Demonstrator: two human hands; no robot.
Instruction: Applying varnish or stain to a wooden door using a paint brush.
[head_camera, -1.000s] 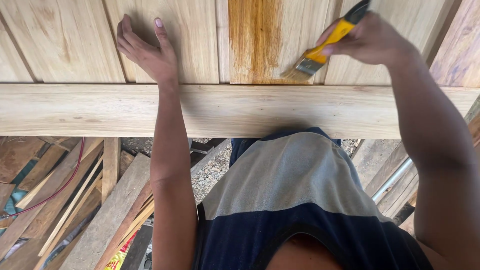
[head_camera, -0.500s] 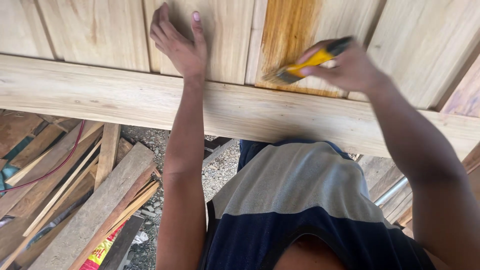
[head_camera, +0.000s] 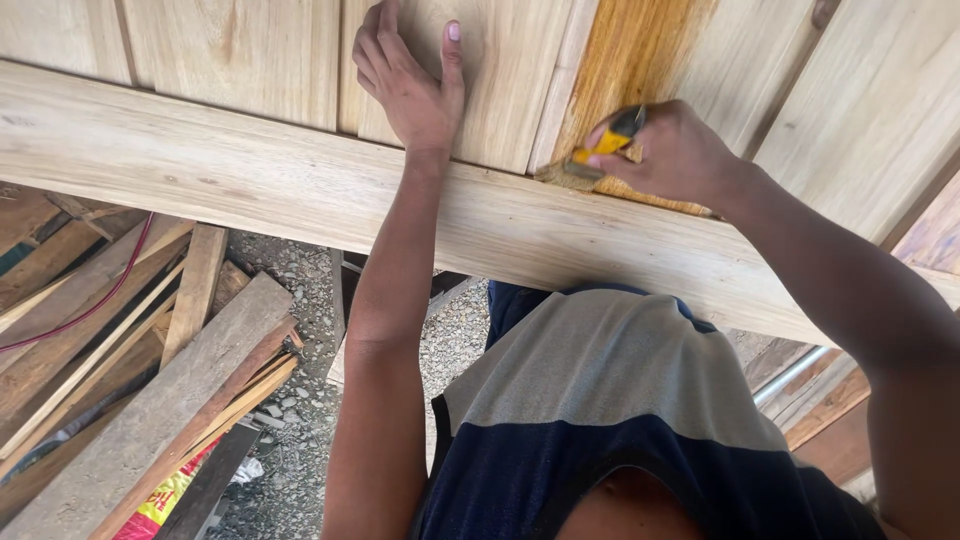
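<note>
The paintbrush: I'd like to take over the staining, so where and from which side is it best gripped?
Take the paintbrush by its yellow handle, where the right hand wraps it now. Come from the right, the handle end: the bristles point left, pressed to the amber-stained plank at the cross beam, and probably wet. The left hand rests flat on the next plank, clear of that approach.

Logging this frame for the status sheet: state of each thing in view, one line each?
Left hand: flat on a bare plank, holds nothing.
Right hand: shut on brush.
Brush: bristles on stained plank near the beam.
Stained plank: amber, coated.
Bare plank: uncoated.
Beam: uncoated.
Scrap boards: piled loose on gravel.
</note>
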